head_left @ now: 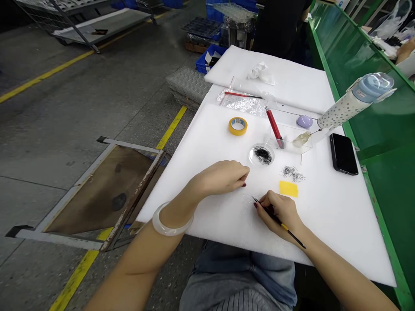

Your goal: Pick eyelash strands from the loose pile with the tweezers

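Observation:
My left hand [223, 176] rests on the white foam board [210, 151], its fingers curled together; whatever they may pinch is too small to make out. My right hand [279, 211] is closed around a thin black brush [293, 237] with a yellow band, its fine tip pointing toward the left hand. Beyond the hands lies a round clear dish [256, 160] holding black fibres [263, 155]. More loose fibres [292, 173] are scattered to its right, just above a yellow square [288, 188].
Farther back are a yellow tape roll [237, 126], a red cutter [274, 125], a clear bag [243, 103] and a purple egg-shaped item [304, 121]. A phone [343, 153] and a tall bottle [353, 101] stand near the green partition [385, 172] at right.

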A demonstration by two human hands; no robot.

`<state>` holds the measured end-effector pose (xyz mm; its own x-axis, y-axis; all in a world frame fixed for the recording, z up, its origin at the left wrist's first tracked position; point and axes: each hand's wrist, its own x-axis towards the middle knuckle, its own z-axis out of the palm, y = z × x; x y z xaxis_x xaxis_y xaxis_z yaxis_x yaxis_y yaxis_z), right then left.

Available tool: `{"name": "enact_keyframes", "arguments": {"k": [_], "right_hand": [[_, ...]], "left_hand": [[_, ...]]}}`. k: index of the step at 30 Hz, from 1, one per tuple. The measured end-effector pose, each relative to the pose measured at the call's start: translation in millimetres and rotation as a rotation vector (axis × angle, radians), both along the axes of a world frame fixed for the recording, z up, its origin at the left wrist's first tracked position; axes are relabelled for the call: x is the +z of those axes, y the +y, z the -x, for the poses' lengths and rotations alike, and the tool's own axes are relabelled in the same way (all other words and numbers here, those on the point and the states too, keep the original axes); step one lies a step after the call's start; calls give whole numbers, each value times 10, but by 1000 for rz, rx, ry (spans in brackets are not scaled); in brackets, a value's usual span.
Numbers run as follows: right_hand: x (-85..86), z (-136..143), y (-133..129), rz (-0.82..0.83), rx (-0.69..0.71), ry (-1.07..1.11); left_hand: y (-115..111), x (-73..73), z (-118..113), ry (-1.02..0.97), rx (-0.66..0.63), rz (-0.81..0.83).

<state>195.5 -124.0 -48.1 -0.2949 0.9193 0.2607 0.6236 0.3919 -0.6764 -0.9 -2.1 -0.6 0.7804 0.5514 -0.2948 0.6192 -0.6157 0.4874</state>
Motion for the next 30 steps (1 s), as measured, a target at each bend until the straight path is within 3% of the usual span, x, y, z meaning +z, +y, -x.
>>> {"name": "enact_keyframes", "arguments": {"k": [30], "right_hand": [[71,18,23,-10,26,1]], "left_hand": [[6,-12,-5,13,-4,-3]]}}
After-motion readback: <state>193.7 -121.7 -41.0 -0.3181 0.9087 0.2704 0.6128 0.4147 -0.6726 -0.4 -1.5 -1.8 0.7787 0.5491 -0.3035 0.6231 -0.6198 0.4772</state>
